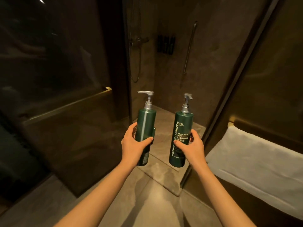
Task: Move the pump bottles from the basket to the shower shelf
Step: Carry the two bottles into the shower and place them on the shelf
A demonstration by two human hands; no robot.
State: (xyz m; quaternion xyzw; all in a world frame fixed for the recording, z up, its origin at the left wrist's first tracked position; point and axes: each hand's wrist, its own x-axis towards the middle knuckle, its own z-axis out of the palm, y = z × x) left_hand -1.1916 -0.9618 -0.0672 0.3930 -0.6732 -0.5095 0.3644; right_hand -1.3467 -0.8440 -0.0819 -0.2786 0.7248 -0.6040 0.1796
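Note:
I hold two dark green pump bottles upright in front of an open shower doorway. My left hand (pixel 134 141) grips the left pump bottle (pixel 146 122), whose silver pump points left and whose back faces me. My right hand (pixel 191 145) grips the right pump bottle (pixel 182 128), labelled body cleanser, with its silver pump facing away. On the shower's back wall, a dark wall-mounted holder (pixel 165 45) appears to hold several dark bottles; it is too dim to make out clearly. No basket is in view.
A glass panel with a brass bar handle (pixel 68 104) stands at the left. At the right, a white towel (pixel 255 161) hangs over a rail on another glass panel. A grab bar (pixel 190 46) and shower hose (pixel 136 63) are inside the stall. Stone floor lies below.

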